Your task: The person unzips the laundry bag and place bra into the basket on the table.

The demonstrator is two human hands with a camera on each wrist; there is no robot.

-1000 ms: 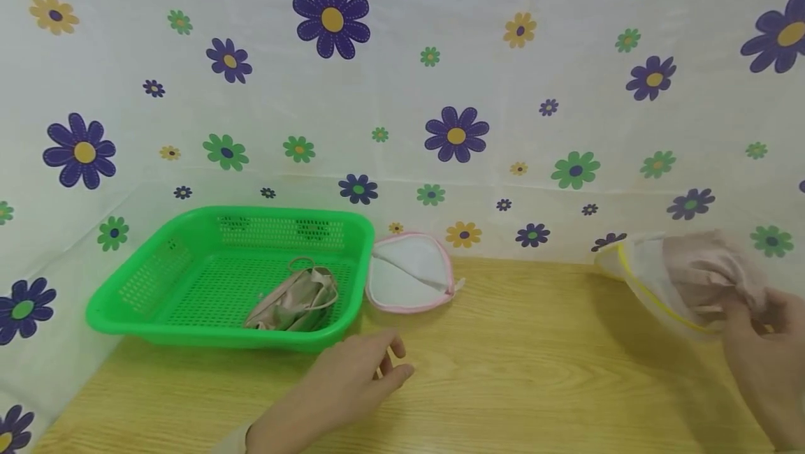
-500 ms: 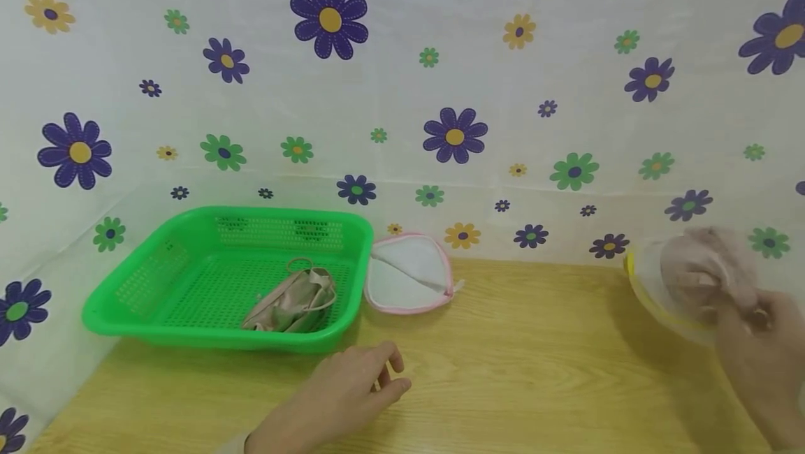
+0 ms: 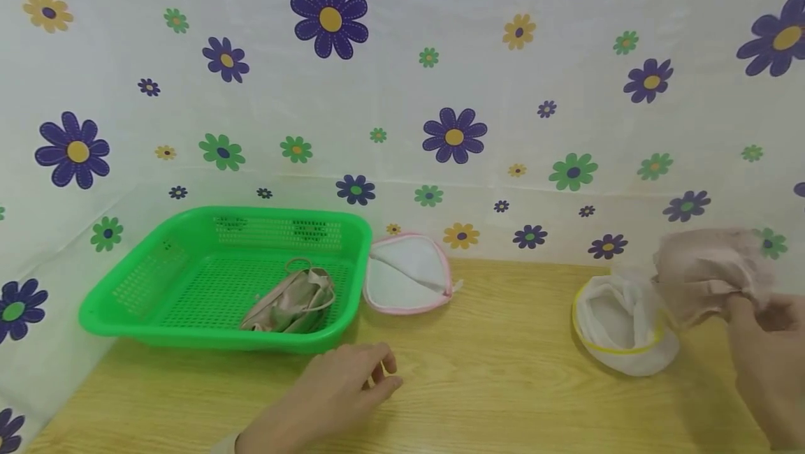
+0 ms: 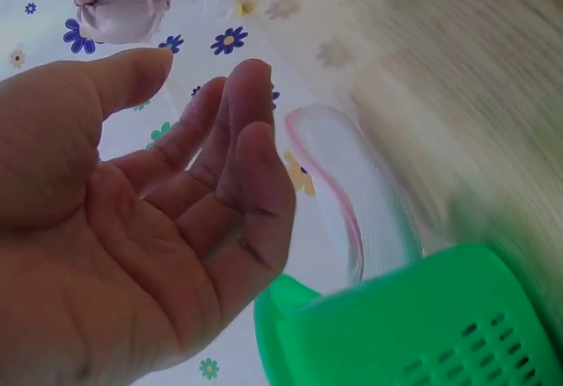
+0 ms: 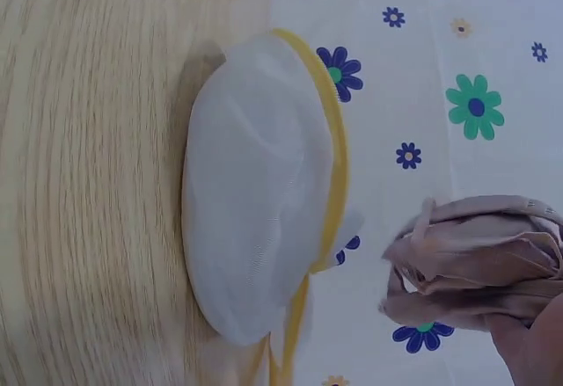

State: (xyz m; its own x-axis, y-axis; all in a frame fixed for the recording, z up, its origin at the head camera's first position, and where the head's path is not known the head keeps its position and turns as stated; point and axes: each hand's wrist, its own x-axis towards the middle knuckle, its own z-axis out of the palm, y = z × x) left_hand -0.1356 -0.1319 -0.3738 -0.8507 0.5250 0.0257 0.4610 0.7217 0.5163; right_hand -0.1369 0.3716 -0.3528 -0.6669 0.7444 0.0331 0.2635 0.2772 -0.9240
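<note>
In the head view my right hand [image 3: 767,353] pinches a bunched pinkish-beige garment [image 3: 713,269] at the right, raised above the table. The garment's soft folds and a thin band show in the right wrist view. Beside it a white mesh laundry bag [image 3: 641,363] with a yellow zip edge rests on the table, its mouth open. My left hand [image 3: 333,387] hovers in front of the green basket with fingers loosely bent. Nothing lies in its palm in the left wrist view.
A green plastic basket [image 3: 207,337] stands at the left, holding a beige garment [image 3: 289,304] with a thin strap loop. Right against it lies a white mesh bag [image 3: 409,286] with pink edging. A flowered sheet [image 3: 490,77] hangs behind the wooden table [image 3: 503,370].
The garment in my right hand has come out of the yellow-edged bag, which has dropped onto the table. The left hand has shifted only slightly.
</note>
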